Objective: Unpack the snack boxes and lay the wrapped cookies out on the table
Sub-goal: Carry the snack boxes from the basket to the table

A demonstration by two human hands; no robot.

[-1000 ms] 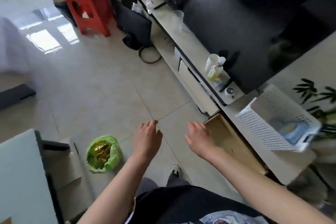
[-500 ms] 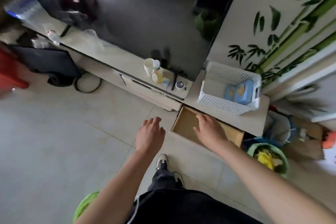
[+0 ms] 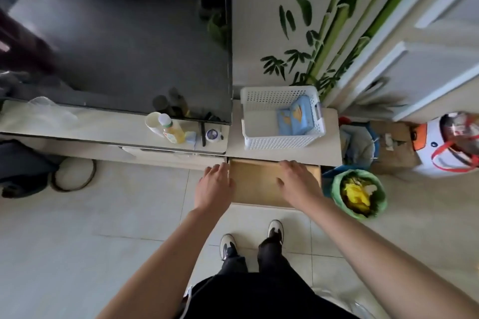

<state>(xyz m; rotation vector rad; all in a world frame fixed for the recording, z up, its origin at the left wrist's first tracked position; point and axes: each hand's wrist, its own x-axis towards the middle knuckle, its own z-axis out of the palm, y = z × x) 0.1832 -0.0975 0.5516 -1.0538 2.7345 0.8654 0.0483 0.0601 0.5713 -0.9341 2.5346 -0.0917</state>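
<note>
Hands (image 3: 215, 184) (image 3: 298, 184) stretch flat, fingers straight, holding nothing, as we reach above the open drawer (image 3: 256, 184) beneath the basket (image 3: 282, 141).

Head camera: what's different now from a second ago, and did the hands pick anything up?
The person turned from the open floor to face the cabinet. Both hands came forward: the right hand now hangs over the open drawer, the left hand by its left edge. Neither holds anything. The white basket with its blue packs stayed put.

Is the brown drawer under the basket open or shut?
Open: the drawer sticks out over the floor, its bare inside showing below the white basket.
</note>
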